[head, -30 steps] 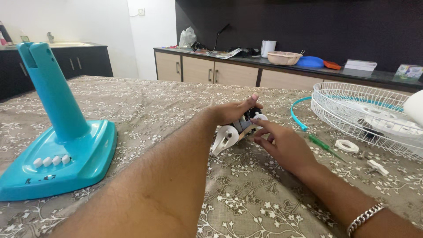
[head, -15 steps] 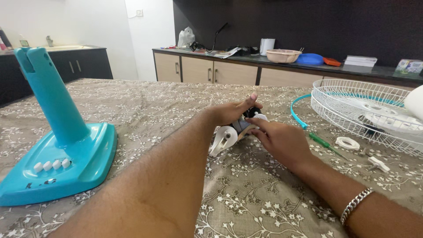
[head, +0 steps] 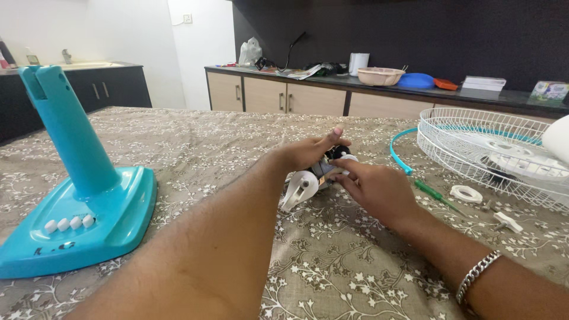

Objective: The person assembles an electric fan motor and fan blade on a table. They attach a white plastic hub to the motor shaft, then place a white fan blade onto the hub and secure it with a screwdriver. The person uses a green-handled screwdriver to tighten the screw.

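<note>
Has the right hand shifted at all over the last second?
Yes. The right hand has closed in slightly leftward onto the white fan motor, judged against the green screwdriver lying beside it.

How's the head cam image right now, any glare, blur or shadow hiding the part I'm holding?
Head view: even, soft daylight, no glare; the motor unit is sharp, though the left hand and right hand cover much of it; faint shadow beneath the hands; the near left forearm looks oversized from wide-angle distortion; the white fan guard is cut off at the right edge.

A turquoise fan stand [head: 77,195] sits left on the floral tablecloth [head: 332,261]; a white wire grille [head: 492,154], green screwdriver [head: 435,195] right.
</note>
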